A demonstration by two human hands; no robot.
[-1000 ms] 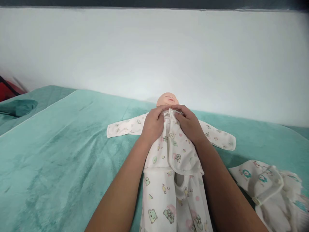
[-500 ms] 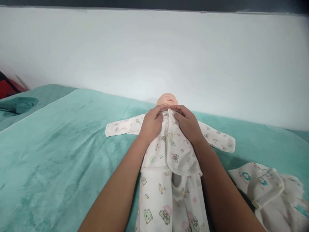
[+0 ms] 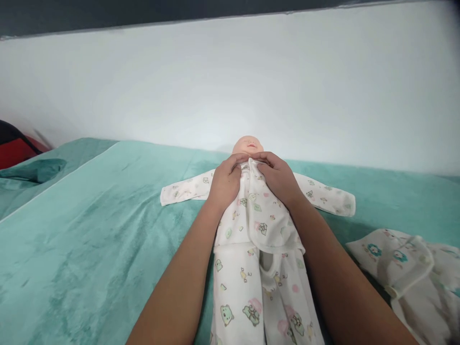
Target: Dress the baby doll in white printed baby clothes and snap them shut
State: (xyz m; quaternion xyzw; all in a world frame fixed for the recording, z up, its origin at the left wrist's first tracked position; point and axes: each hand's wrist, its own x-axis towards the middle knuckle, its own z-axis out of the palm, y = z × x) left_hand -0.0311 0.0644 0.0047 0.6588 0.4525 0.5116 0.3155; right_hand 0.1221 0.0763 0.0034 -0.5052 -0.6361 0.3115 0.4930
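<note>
A baby doll (image 3: 247, 144) lies on its back, its head toward the wall. It wears a white baby shirt (image 3: 268, 215) printed with small animals, the sleeves spread out to both sides. My left hand (image 3: 226, 178) rests on the doll's upper chest at the collar, fingers stretched along the neckline and thumb on the front. Mirroring it, my right hand (image 3: 278, 177) lies on the other side of the collar with its fingers laid out. The fingertips nearly meet below the chin. Matching white trousers (image 3: 237, 297) extend toward me below the shirt hem.
A teal plush blanket (image 3: 108, 249) covers the surface. To the right lies a crumpled white garment (image 3: 406, 268) with blue prints. A white wall (image 3: 230, 86) stands behind the doll. Something red and black (image 3: 16, 146) shows at the far left.
The camera view has tilted slightly, shifting the scene a little. Both hands stay at the collar, and the doll and clothes lie as before.
</note>
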